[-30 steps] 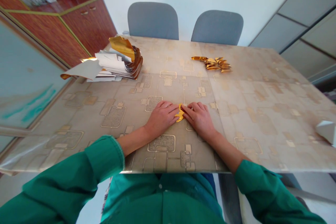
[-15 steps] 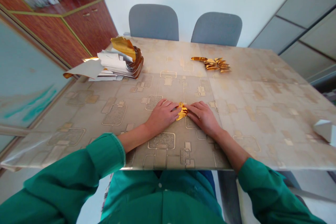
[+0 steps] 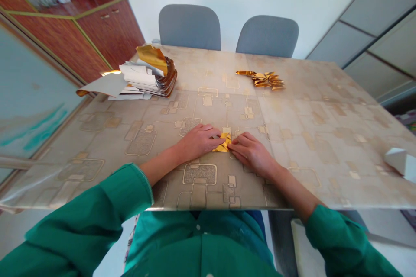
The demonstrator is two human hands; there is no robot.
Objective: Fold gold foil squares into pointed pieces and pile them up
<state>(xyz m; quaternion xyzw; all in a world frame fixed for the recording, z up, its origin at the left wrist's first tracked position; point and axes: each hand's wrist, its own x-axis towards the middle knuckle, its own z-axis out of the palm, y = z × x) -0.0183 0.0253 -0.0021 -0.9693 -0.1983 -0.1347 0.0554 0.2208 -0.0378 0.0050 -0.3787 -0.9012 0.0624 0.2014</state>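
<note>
Center of patterned tablecloth [image 3: 312,169] | left hand [image 3: 197,142] open, flat on gold foil fold [image 3: 222,144] | right hand [image 3: 250,153] open, fingertips touching it, no grip

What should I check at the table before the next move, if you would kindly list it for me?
1. Left hand touching the gold foil piece: ok.
2. Right hand touching the same piece: ok.
3. Piece lying low on the table: ok.
4. Folds in the piece sharp: cannot tell, as the fingers cover part of it.
5. Pile of gold folded pieces apart from both hands: ok.
6. Stack of papers and foil apart from both hands: ok.
</note>
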